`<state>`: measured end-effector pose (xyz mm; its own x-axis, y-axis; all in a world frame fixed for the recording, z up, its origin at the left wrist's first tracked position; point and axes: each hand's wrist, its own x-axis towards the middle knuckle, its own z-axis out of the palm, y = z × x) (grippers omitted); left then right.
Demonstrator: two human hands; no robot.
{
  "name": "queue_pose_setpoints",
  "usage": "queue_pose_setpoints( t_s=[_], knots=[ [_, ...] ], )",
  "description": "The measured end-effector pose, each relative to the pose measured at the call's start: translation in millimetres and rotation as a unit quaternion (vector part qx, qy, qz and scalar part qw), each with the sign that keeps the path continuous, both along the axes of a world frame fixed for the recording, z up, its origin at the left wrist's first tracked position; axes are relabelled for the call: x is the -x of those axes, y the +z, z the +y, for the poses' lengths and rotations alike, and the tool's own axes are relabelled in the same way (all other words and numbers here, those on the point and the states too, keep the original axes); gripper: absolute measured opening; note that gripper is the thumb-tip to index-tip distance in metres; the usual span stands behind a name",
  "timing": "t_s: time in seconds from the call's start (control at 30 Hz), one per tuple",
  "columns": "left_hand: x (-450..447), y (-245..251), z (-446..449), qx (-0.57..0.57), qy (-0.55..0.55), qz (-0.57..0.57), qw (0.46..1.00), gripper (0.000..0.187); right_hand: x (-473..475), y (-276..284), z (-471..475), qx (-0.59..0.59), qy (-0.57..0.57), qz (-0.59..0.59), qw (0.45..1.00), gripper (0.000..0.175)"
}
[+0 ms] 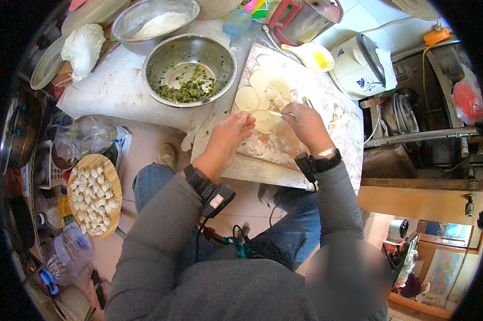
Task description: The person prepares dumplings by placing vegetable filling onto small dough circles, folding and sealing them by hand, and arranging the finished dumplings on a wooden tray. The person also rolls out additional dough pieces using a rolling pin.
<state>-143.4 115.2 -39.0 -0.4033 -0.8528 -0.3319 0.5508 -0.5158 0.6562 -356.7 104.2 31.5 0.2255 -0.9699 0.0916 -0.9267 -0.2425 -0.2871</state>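
My right hand (303, 126) grips the end of a small pale rolling pin (276, 114), which lies over a flat dough wrapper (263, 122) on a floured wooden board (261, 144). Just left of that wrapper is my left hand (234, 134), palm turned inward, fingers apart and nothing in it. Several round wrappers (247, 98) overlap behind, beside small flattened dough pieces (278, 102). A steel bowl (148, 72) with chopped green filling (189, 90) stands at the back left of the board. More small dough pieces (337, 116) lie at the board's right side.
Behind the filling bowl is a metal bowl of flour (121, 30). A cabbage (83, 50) sits at the left. A spoon with yellow residue (311, 56), a red-handled jug (301, 24) and a lidded white container (355, 68) stand at the back right. Dumplings fill a wooden tray (115, 176) at lower left.
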Motion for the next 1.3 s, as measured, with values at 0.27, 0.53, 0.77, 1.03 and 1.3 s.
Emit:
queue_pose_setpoints(
  t_s=[0.27, 0.53, 0.77, 1.03, 1.3],
  knots=[
    [5, 14, 20, -0.074, -0.048, 0.370, 0.925, 0.046, -59, 33, 45, -0.162, -0.155, -0.394, 0.891, 0.017],
    [-22, 27, 35, 0.013, -0.064, 0.319, 0.946, 0.052, -88, 0, 79, 0.136, -0.019, -0.223, 0.965, 0.011],
    [-32, 22, 36, 0.008, -0.063, 0.310, 0.949, 0.056, -92, 3, 78, 0.084, -0.093, -0.380, 0.917, 0.010],
    [-35, 22, 37, 0.053, -0.094, 0.209, 0.972, 0.057, -93, -10, 75, 0.002, -0.158, -0.526, 0.835, 0.008],
    [-37, 19, 33, -0.003, -0.116, 0.252, 0.961, 0.049, -79, -14, 69, -0.097, -0.224, -0.564, 0.789, 0.025]
  ],
)
